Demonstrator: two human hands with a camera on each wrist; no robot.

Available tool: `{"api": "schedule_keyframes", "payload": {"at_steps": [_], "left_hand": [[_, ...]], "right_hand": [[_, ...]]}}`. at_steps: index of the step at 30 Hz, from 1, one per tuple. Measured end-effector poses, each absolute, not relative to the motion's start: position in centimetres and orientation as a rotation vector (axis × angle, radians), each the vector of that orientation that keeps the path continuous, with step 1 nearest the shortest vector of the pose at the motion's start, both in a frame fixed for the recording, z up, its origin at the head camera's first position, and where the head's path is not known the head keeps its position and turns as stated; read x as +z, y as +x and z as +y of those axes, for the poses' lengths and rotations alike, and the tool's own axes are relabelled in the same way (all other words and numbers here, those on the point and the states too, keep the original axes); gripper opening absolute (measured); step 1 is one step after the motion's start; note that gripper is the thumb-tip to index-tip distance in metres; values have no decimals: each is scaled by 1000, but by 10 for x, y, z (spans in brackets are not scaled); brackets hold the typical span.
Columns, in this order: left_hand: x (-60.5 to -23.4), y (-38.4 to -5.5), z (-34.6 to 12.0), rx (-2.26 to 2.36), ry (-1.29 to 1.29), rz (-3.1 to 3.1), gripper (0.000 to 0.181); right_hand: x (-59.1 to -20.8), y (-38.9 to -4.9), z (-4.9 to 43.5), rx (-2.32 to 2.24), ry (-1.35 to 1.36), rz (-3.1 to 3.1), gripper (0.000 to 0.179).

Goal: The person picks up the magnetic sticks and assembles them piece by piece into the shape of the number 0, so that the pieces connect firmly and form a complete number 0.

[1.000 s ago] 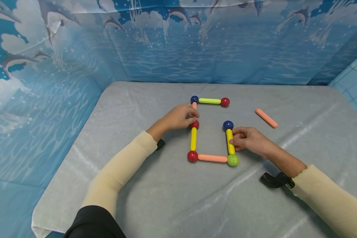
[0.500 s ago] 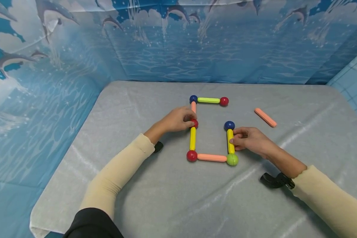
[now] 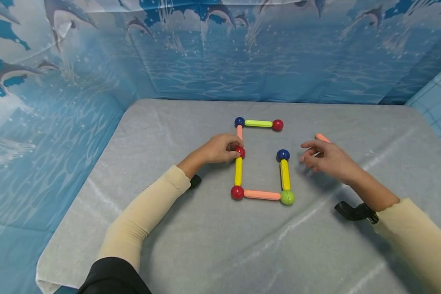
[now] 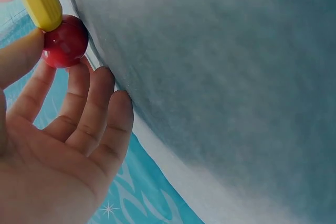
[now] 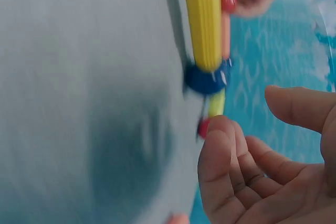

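With thumb and fingertips my left hand [image 3: 220,148] pinches the middle red ball [image 4: 65,43] on the left side of a stick-and-ball figure. From that ball a yellow stick [image 3: 238,171] runs down to a red ball [image 3: 237,192], and an orange stick [image 3: 239,131] leads up to a blue ball [image 3: 239,122]. My right hand [image 3: 328,160] is raised right of the figure, thumb and fingers apart, holding nothing. Near it stand the right yellow stick [image 3: 284,174] and its blue ball [image 3: 283,155]. A loose orange stick [image 3: 321,138] is partly hidden behind the right hand.
Along the figure's bottom, an orange stick [image 3: 262,195] joins the lower red ball to a green ball [image 3: 287,197]. At the top a lime stick [image 3: 259,123] ends in a red ball [image 3: 277,125]. A grey cloth [image 3: 191,245] covers the table, with a blue dolphin-print curtain [image 3: 220,73] behind.
My right hand has let go of the right yellow stick and moved right and slightly up, towards the loose orange stick. The left hand stays at the middle red ball.
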State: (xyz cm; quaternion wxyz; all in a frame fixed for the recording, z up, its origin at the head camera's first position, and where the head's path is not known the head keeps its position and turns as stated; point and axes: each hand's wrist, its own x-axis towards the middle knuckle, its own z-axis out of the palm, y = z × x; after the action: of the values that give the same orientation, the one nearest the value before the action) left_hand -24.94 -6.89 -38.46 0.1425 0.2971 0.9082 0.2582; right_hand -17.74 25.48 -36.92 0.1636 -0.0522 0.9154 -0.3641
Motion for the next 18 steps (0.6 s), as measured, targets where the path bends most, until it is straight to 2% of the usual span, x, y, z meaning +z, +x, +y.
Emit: {"api": "schedule_keyframes", "payload": {"at_steps": [7, 14, 18], "left_hand": [[-384, -248, -69, 785, 809, 2568, 28], [-382, -249, -69, 791, 758, 2536, 28], [-382, -249, -70, 781, 755, 2531, 29]], "right_hand": [[-358, -198, 293, -794, -148, 2909, 52], [-367, -220, 324, -597, -41, 2966, 44], [-374, -226, 338, -522, -34, 2872, 47]]}}
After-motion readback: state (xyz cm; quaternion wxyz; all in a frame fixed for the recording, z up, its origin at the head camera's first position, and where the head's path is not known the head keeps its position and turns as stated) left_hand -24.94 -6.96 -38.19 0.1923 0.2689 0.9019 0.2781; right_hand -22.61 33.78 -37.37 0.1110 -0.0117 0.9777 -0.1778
